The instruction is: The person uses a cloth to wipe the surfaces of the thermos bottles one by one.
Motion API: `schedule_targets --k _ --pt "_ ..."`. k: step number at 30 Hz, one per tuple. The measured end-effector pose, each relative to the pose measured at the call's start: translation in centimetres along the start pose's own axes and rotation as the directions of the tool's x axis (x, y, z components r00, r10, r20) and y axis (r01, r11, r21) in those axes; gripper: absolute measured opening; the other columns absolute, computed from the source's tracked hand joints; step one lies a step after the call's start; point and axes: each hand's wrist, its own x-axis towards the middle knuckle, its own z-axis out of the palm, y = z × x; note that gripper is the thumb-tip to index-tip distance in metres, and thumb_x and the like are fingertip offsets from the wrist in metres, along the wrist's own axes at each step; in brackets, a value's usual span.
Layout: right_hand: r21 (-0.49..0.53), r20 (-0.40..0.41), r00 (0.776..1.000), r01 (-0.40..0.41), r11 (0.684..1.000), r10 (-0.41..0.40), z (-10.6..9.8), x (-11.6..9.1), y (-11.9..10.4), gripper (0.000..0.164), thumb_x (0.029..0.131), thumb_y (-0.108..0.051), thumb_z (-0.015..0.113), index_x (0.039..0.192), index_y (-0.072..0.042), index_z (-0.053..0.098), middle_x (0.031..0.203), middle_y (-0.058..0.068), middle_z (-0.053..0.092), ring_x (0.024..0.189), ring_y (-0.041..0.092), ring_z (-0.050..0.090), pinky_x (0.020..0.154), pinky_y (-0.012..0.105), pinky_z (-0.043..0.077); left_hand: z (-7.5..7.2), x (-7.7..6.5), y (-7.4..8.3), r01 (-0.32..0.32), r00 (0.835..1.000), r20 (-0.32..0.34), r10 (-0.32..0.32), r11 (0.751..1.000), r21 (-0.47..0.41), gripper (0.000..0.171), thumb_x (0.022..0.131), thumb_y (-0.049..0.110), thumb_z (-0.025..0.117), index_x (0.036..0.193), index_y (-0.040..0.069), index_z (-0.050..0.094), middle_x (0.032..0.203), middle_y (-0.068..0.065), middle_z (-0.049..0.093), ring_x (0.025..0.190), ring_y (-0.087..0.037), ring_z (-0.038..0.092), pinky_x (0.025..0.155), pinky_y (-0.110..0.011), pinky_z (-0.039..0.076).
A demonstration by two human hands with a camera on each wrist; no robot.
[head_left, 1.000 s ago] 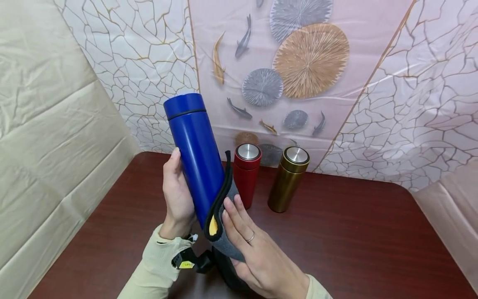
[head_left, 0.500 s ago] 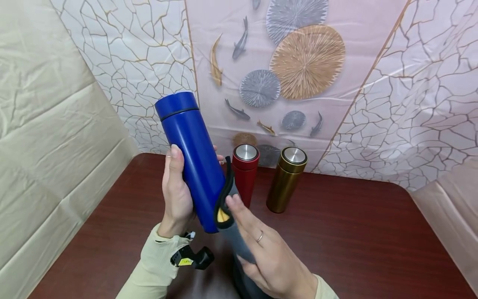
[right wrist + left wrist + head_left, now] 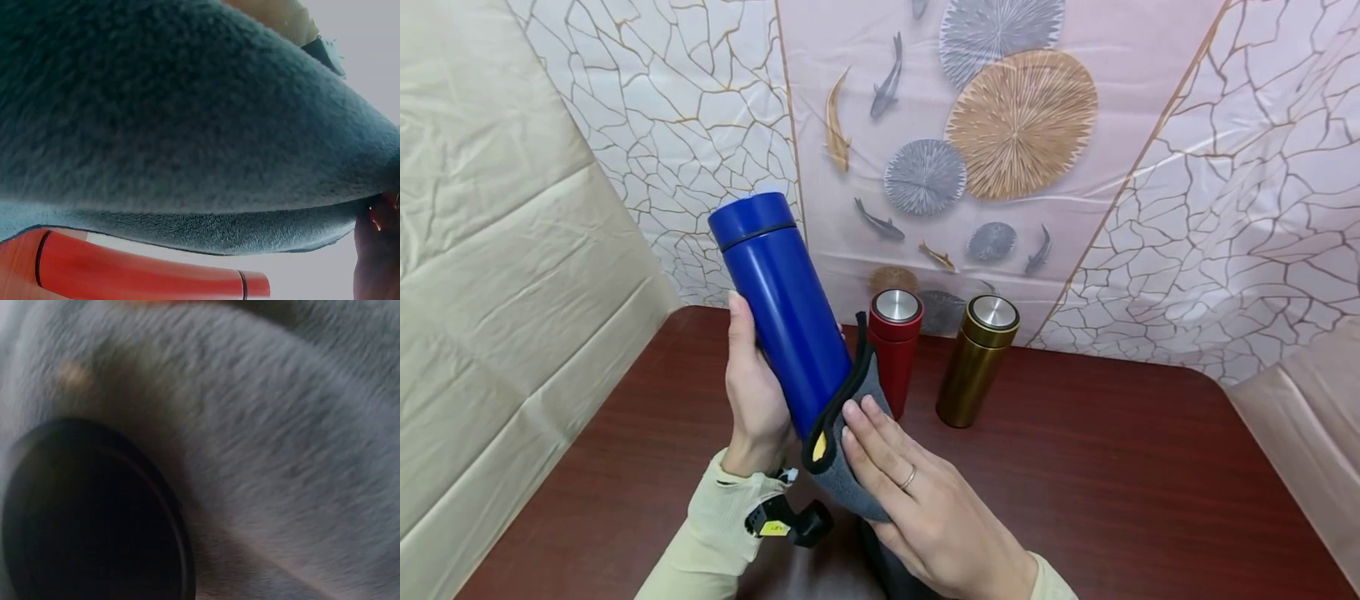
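Bottle (image 3: 790, 325) tilted in the left hand (image 3: 757, 408), which grips its middle, lid (image 3: 751, 221) above that grip; lower and to its right, the right hand (image 3: 925, 500) presses cloth (image 3: 838, 481) with straight fingers, where firm, flat strokes should wipe more evenly than fingertips

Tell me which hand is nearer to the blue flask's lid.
The left hand: it grips the blue flask below the lid. The right hand is farther off, its fingers on the gray cloth at the flask's lower part.
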Motion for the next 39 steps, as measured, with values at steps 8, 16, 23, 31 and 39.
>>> schedule_targets --k 8,16,23,31,39 --pt "0.055 -0.09 0.991 -0.097 0.994 0.101 -0.1 0.0 0.2 0.055 0.111 -0.023 0.034 0.148 0.018 0.035 0.163 0.032 0.024 0.158 0.039 0.015 0.13 0.037 0.014 2.2 -1.7 -1.8 0.034 0.999 0.039 -0.035 0.999 0.014 0.057 0.109 0.053 0.025 0.144 0.014 0.046 0.117 -0.001 0.063 0.103 -0.019 0.063 0.092 -0.033 0.053" --pt "0.099 -0.254 0.95 -0.161 0.982 0.182 -1.5 0.9 1.3 0.053 0.11 -0.016 0.038 0.151 0.017 0.029 0.168 0.026 0.015 0.16 0.035 0.008 0.131 0.039 0.011 4.2 -3.4 -3.9 -0.124 0.949 0.298 0.099 0.99 0.066 0.046 0.112 0.032 0.021 0.151 0.015 0.039 0.137 -0.01 0.057 0.123 -0.022 0.057 0.108 -0.034 0.047" --pt "0.116 -0.376 0.882 -0.26 0.959 0.285 -3.1 1.2 2.3 0.056 0.111 -0.017 0.038 0.155 0.013 0.022 0.17 0.022 0.01 0.16 0.033 0.006 0.13 0.042 0.012 5.0 -5.2 -6.0 -0.121 0.9 0.43 0.063 0.987 0.107 0.04 0.112 0.027 0.026 0.147 0.013 0.039 0.137 -0.011 0.056 0.123 -0.021 0.056 0.106 -0.032 0.048" --pt "0.168 -0.369 0.869 -0.287 0.943 0.33 -3.1 1.2 2.4 0.061 0.11 -0.015 0.037 0.154 0.017 0.01 0.171 0.02 -0.001 0.16 0.034 0.0 0.131 0.042 0.006 5.0 -5.2 -6.0 -0.145 0.89 0.451 0.066 0.979 0.143 0.038 0.111 0.027 0.029 0.145 0.015 0.041 0.135 -0.009 0.058 0.122 -0.023 0.056 0.107 -0.034 0.048" --pt "0.148 -0.279 0.939 -0.164 0.975 0.2 -0.5 0.8 1.7 0.056 0.11 -0.015 0.037 0.155 0.015 0.019 0.171 0.021 0.002 0.161 0.032 -0.001 0.131 0.04 0.005 4.0 -3.4 -3.7 -0.106 0.938 0.338 0.076 0.992 0.07 0.044 0.112 0.029 0.023 0.15 0.014 0.039 0.133 -0.013 0.059 0.118 -0.021 0.06 0.104 -0.034 0.05"
